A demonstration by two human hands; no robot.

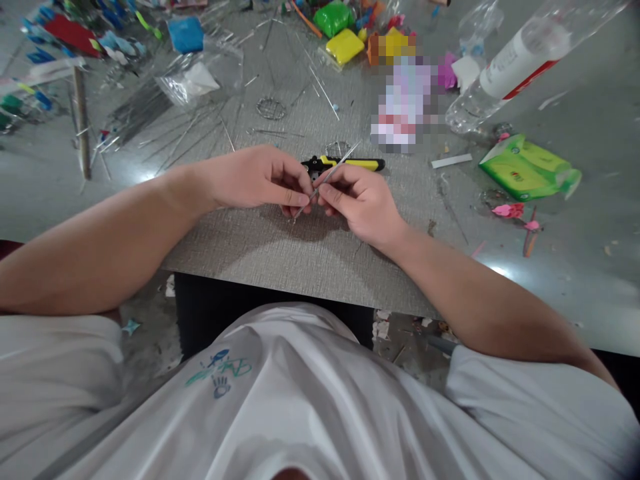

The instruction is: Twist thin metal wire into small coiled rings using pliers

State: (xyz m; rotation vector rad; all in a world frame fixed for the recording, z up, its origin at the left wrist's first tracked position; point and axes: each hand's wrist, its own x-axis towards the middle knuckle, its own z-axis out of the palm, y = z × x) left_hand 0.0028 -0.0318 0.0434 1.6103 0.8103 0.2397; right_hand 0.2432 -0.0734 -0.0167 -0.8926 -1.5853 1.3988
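Observation:
Between my hands a thin bundle of silvery wire (342, 161) slants up to the right, its lower end poking out below my fingers. My left hand (270, 179) pinches it between thumb and fingertips. Close beside, my right hand (363, 199) pinches the same wire with thumb and forefinger. Just behind the hands lie yellow-and-black pliers (357, 163), partly hidden by my fingers. A small bent-wire shape (338, 148) sits behind the pliers, and a round coil of wire (271, 108) lies farther back.
Long loose wires (145, 110) spread over the table's left side, near a plastic bag (200, 80). Green clay (333, 18) and yellow clay (345, 47) lie at the back. At right are a clear bottle (520, 67), a green packet (527, 168) and pink clay bits (509, 211).

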